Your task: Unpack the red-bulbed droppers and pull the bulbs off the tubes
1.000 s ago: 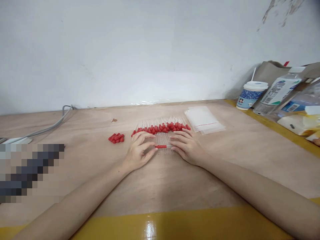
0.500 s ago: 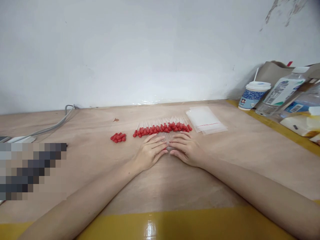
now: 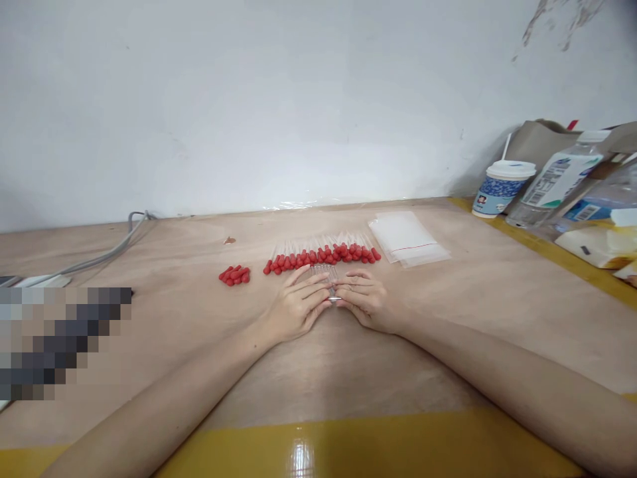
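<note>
A row of clear glass droppers with red rubber bulbs lies on the wooden table. Just in front of it, my left hand and my right hand lie close together, fingertips meeting over a small bundle of clear glass tubes. The fingers of both hands are curled in round the tubes and press on them from each side. A little heap of loose red rubber bulbs sits to the left of the row.
A stack of clear zip bags lies right of the droppers. At the far right stand a lidded paper cup, a plastic bottle and packages. A grey cable runs at the left. Yellow tape edges the table.
A red-bulbed piece seen between my hands a second ago is out of sight. Both hands have closed in together over the clear tubes, fingertips now touching.
</note>
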The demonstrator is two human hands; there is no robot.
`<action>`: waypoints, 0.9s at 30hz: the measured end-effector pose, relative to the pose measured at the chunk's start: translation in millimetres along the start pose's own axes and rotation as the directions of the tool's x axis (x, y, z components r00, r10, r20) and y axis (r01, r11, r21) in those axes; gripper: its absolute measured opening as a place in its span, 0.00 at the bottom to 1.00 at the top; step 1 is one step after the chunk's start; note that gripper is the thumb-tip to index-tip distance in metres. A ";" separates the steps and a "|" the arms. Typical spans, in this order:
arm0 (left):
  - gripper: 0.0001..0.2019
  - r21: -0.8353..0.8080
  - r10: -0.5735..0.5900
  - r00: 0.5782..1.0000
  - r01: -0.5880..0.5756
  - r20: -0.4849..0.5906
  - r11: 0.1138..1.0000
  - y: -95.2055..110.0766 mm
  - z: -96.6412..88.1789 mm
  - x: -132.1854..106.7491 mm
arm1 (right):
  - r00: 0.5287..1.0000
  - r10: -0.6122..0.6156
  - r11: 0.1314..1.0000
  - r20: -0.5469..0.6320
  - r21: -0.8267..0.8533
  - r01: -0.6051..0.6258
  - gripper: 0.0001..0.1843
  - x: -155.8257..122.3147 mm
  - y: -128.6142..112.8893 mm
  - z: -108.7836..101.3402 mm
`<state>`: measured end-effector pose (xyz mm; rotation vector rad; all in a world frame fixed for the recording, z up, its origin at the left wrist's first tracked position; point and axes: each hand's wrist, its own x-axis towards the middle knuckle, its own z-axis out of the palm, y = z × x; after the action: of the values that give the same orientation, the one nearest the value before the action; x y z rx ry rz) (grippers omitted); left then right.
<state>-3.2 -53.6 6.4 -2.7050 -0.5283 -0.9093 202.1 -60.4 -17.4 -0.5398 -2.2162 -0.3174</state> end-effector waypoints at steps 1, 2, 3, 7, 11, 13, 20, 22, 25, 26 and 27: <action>0.07 -0.002 0.004 1.000 -0.004 0.011 1.000 0.1 -0.7 -0.3 | 1.000 -0.012 1.000 0.009 -0.006 0.012 0.07 0.2 -0.5 -0.9; 0.07 -0.004 0.007 1.000 -0.007 0.022 1.000 0.3 -1.6 -0.8 | 1.000 -0.025 1.000 0.018 -0.009 0.026 0.07 0.4 -1.1 -1.8; 0.07 -0.007 0.010 0.999 -0.009 0.030 1.000 0.6 -2.6 -1.4 | 0.999 -0.037 0.999 0.023 -0.013 0.037 0.07 0.8 -1.9 -2.6; 0.08 -0.018 0.007 0.999 -0.006 0.052 1.000 1.5 -5.7 -4.0 | 0.996 -0.083 0.996 0.014 -0.031 0.084 0.07 3.4 -5.1 -5.3; 0.08 -0.040 -0.001 0.997 0.005 0.082 0.999 1.1 -5.7 -6.1 | 0.994 -0.106 0.993 0.010 -0.045 0.106 0.07 5.2 -6.7 -7.2; 0.08 -0.064 -0.011 0.996 0.017 0.089 0.998 0.5 -4.8 -7.4 | 0.993 -0.114 0.992 0.011 -0.058 0.114 0.07 5.5 -6.8 -8.0; 0.09 -0.115 -0.026 0.996 0.035 0.082 0.993 0.0 -4.2 -11.5 | 0.991 -0.131 0.988 0.005 -0.076 0.131 0.07 5.1 -6.9 -9.7; 0.09 -0.121 -0.025 0.996 0.035 0.085 0.992 0.1 -4.6 -12.3 | 0.989 -0.146 0.986 0.000 -0.083 0.146 0.08 4.5 -7.1 -9.9; 0.09 -0.155 -0.028 0.995 0.042 0.095 0.987 -0.6 -4.6 -13.2 | 0.985 -0.171 0.981 -0.009 -0.097 0.169 0.08 3.6 -7.3 -10.6; 0.09 -0.172 -0.031 0.995 0.048 0.099 0.984 -1.0 -4.5 -13.5 | 0.984 -0.179 0.979 -0.007 -0.101 0.177 0.08 3.4 -7.2 -11.0; 0.09 -0.187 -0.035 0.994 0.054 0.102 0.981 -1.5 -4.4 -13.8 | 0.983 -0.184 0.978 -0.004 -0.105 0.183 0.08 3.2 -7.1 -11.5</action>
<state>-16.4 -57.3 1.6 -2.9334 -0.5494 -0.8827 204.5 -70.3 -8.0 -0.3867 -2.2502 -0.5341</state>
